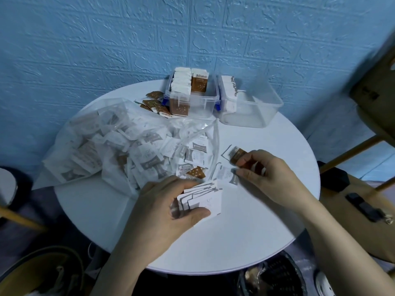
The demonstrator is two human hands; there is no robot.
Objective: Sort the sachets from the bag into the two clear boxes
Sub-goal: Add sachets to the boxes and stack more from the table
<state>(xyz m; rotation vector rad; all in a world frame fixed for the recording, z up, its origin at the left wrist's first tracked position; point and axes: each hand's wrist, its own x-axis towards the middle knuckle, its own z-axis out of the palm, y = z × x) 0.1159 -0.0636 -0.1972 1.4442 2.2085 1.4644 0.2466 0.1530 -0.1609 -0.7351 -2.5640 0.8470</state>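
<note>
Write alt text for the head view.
Over a round white table, the left hand grips a fan of white sachets while the right hand holds brown sachets. A clear bag of sachets lies left; two clear boxes stand behind.

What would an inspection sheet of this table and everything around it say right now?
Surface: round white table, against a blue textured wall.
Job's things: clear bag of sachets lying open; left box packed with brown sachets; right box with a few white sachets at its left wall.
Clutter: loose brown sachets beside the left box; single sachets near the bag mouth.
Grippers: left hand holds a fan of white sachets; right hand pinches brown sachets.
Cables: nothing seen.
Surroundings: wooden chair parts, dark basket below.
</note>
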